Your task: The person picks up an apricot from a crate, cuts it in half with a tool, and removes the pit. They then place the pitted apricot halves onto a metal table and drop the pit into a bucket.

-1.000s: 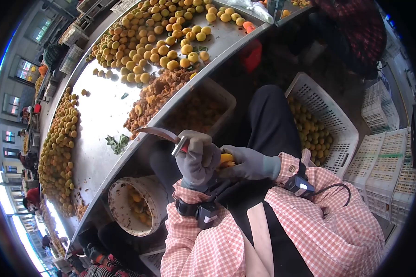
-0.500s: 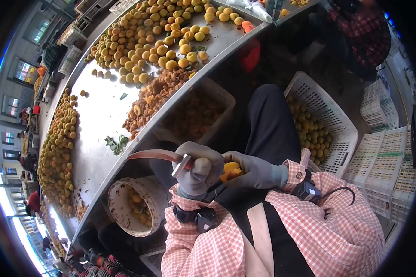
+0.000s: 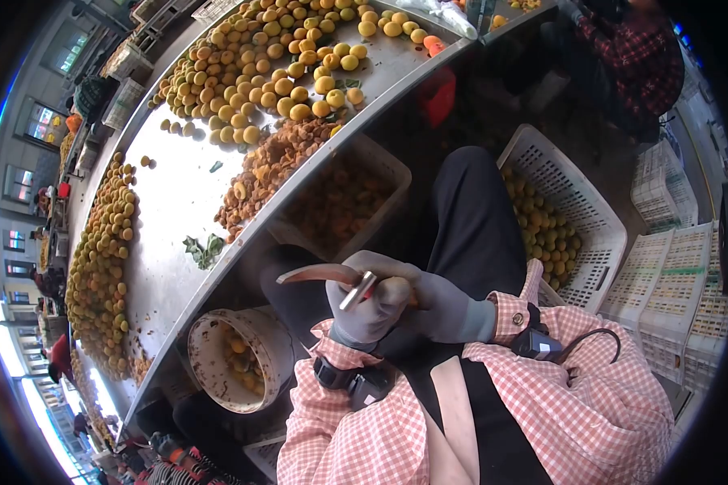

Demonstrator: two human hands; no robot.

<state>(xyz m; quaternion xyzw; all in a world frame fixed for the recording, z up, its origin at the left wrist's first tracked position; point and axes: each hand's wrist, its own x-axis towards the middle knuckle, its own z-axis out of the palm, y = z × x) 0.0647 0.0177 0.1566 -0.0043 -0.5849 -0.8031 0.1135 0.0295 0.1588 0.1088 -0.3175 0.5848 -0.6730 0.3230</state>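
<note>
My left hand [image 3: 368, 303], in a grey glove, is wrapped round a tool with a curved brown part [image 3: 319, 273] and a metal collar [image 3: 358, 291]; its working end is hidden. My right hand [image 3: 453, 307], also gloved, presses against the left in front of my lap, its fingers closed. Only a small orange bit of the fruit [image 3: 413, 297] shows between the hands. Below and left of them stands a white bucket [image 3: 200, 356] with cut yellow-orange fruit [image 3: 243, 360] inside.
A metal table [image 3: 166, 234] carries heaps of fruit [image 3: 234, 73] and a brown pile of pieces [image 3: 279, 158]. Under its edge sits a crate [image 3: 392, 166]. Another crate [image 3: 594, 218] of fruit is at the right, near stacked crates [image 3: 663, 275]. A person [image 3: 635, 65] sits at upper right.
My left hand has moved right with the tool and now meets my right hand. The yellow-orange fruit, visible in my right hand before, is now mostly covered.
</note>
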